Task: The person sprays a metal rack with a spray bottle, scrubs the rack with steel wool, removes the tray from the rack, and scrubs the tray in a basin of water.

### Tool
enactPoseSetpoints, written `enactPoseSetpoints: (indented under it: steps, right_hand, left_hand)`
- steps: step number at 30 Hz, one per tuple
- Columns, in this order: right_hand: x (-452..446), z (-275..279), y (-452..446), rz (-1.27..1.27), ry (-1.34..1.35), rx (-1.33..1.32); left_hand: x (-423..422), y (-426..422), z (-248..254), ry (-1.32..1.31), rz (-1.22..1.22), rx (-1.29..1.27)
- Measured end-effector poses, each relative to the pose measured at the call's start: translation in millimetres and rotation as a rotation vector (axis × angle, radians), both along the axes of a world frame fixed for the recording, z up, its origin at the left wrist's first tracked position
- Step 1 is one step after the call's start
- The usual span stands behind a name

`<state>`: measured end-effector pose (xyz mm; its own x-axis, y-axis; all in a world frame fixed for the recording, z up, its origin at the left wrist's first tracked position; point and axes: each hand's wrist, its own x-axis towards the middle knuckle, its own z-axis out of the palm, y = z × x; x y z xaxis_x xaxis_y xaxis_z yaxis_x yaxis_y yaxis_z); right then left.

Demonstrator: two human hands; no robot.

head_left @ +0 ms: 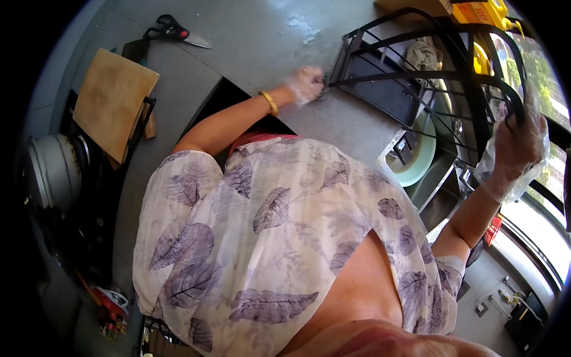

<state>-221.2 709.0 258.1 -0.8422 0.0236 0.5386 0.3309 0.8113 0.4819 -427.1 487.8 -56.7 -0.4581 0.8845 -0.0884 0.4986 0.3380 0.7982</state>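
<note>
My right hand [518, 149], in a loose clear plastic glove, is closed around a curved bar of a black wire rack [410, 76]. The rack is tilted up over the counter and the sink, its open bars facing several ways. Beside the rack's left end is my left hand [304, 85], also in a clear glove and with a yellow bangle at the wrist. Its fingers are curled closed and blurred, with a small dark thing at their tips that I cannot make out. Whether these fingers touch the rack is unclear.
Scissors [177, 31] lie on the grey counter [256, 35]. A wooden cutting board [116, 104] stands at the left, near a metal pot [55, 169]. Behind the rack are a pale green basin [416, 160] at the sink, a crumpled cloth [423, 55] and a yellow jug [482, 13].
</note>
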Motion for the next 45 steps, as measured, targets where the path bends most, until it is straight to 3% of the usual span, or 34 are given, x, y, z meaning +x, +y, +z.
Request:
enactPoseSetpoints:
  steps: [3,4,6,9,11,12,13,16,20,21,24,25,28,31,33,35,38,41,42,44,45]
  right_hand:
    - [-1,-5,-11,-0.006,0.099,-0.116]
    - [-3,-5,-10,0.003,0.1,-0.082]
    - [-4,-2,-7,0.011,0.088,-0.018]
    - [-3,-1,-9,0.022,0.088,0.017]
    - [-3,-1,-10,0.01,0.101,0.026]
    - [-4,-1,-12,-0.013,0.105,0.019]
    - [-9,-11,3,-0.074,0.081,-0.035]
    - [-11,-16,7,-0.105,0.055,-0.026]
    - [-12,-20,15,0.093,0.126,-0.162]
    - [-11,-19,18,0.085,0.097,-0.142]
    - [-12,-18,20,0.047,0.033,-0.11]
    - [-16,-18,18,0.029,0.043,-0.107]
    - [-16,-21,14,-0.089,-0.012,0.004]
    - [-16,-17,6,-0.127,0.041,0.071]
    - [-14,-18,-7,-0.197,0.098,0.097]
    - [-11,-13,-15,-0.063,0.101,0.007]
    - [-1,-6,-13,0.02,0.071,-0.069]
    - [8,-10,12,0.136,0.06,0.002]
    - [9,-11,10,0.029,0.05,-0.052]
    - [8,-9,3,-0.158,0.023,-0.155]
    - [2,-8,3,-0.152,0.037,-0.013]
  left_hand:
    - [-15,0,7,0.055,0.278,0.02]
    - [-18,5,13,-0.08,0.31,0.03]
    - [-19,16,71,-0.358,0.384,0.046]
    - [-35,55,51,0.095,0.16,0.433]
    - [-31,69,29,-0.226,0.135,0.43]
    - [-25,64,45,-0.387,0.122,0.426]
    - [-10,68,50,-0.463,0.228,0.136]
    - [-12,56,4,-0.181,-0.143,0.45]
    - [-14,53,22,0.152,-0.153,0.358]
    - [-18,67,16,0.337,-0.16,0.46]
    - [-26,93,0,0.434,0.05,0.622]
    - [-31,99,-11,0.407,0.048,0.698]
    - [-22,89,1,0.303,-0.054,0.579]
    - [-13,72,38,-0.632,-0.055,-0.1]
    - [-13,69,53,-0.377,-0.119,-0.167]
    - [-13,71,51,-0.249,-0.154,-0.186]
    - [-25,79,5,0.322,-0.173,0.396]
    - [-34,75,25,0.574,-0.193,0.569]
    - [-35,75,27,0.679,-0.191,0.629]
    - [-27,68,25,0.649,-0.12,0.663]
    - [-27,70,19,0.653,-0.089,0.672]
